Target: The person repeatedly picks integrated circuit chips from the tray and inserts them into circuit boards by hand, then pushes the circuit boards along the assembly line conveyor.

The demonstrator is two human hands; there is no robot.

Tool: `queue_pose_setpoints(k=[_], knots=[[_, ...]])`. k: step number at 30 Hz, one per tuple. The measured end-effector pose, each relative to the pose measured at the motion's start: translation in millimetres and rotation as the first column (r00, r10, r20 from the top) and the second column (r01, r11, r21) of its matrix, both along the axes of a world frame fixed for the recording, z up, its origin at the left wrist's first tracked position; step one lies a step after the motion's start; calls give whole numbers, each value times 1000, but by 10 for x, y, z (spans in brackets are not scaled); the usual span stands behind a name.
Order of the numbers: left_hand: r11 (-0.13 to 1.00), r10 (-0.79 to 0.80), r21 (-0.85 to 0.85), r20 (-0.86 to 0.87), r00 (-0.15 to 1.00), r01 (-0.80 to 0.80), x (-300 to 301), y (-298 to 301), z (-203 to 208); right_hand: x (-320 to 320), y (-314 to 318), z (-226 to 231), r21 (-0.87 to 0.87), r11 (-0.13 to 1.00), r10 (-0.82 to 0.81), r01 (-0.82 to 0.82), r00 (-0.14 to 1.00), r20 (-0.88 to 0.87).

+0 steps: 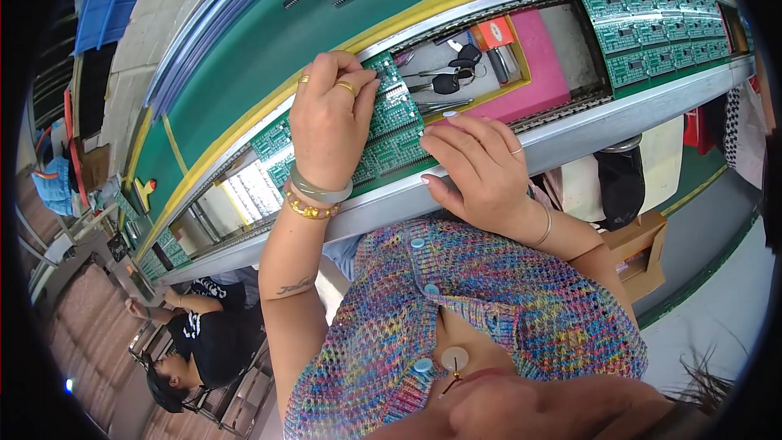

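Note:
A green circuit board panel lies in the channel of a long conveyor line. My left hand rests on top of it, fingers curled over its far edge near small parts. To the right, my right hand touches the panel's near right corner, its fingers spread along the edge. Neither hand lifts the board. Rings and bracelets show on both hands.
A pink tray to the right of the board holds black keys, tweezers and an orange box. More green board panels lie further right and to the left. A metal rail runs in front. Another person in black sits at lower left.

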State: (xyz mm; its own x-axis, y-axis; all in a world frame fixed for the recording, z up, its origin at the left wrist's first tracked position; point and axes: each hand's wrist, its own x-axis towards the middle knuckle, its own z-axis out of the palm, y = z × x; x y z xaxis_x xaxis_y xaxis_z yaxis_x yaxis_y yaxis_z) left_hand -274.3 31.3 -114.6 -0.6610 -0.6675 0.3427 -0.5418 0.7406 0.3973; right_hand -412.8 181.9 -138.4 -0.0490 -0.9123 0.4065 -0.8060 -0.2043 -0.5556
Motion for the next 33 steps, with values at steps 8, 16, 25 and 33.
queue_pose_setpoints(k=[8,16,25,33], knots=[[1000,-3,-8,2,1000,3,4,1,-14,1,5,-10,-4,1000,-8,8,1000,-10],[999,-13,-32,49,999,15,-1,-9,-3,4,3,-11,-7,1000,-11,11,1000,-14],[988,-76,-115,194,978,100,-4,-75,63,-3,-6,-25,-17,1000,-18,18,1000,-9],[985,90,-139,-84,992,-101,-117,-780,-110,28,-4,-39,-64,998,-31,29,999,-21]])
